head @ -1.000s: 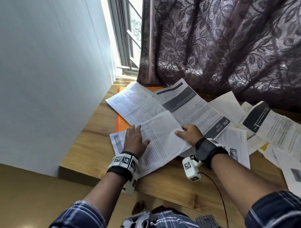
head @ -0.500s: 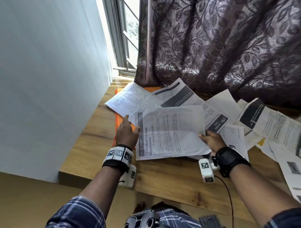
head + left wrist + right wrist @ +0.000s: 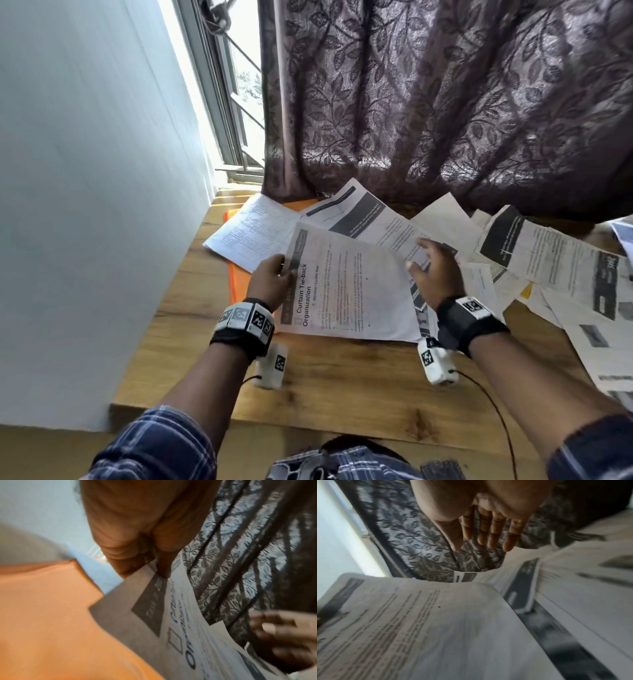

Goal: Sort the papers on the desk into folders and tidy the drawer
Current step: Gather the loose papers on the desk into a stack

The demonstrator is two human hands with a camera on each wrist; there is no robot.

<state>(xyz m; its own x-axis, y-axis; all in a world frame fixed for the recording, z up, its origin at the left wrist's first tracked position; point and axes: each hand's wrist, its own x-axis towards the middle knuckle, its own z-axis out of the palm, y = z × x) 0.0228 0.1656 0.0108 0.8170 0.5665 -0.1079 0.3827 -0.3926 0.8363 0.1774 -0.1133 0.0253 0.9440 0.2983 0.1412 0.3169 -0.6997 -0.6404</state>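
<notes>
Head view: sheet (image 3: 346,291) hides orange folder (image 3: 236,284).

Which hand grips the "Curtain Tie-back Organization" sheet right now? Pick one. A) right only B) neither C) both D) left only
D: the left hand pinches the sheet at its dark header edge, while the right hand has straight, spread fingers clear of the paper in the right wrist view.
</notes>
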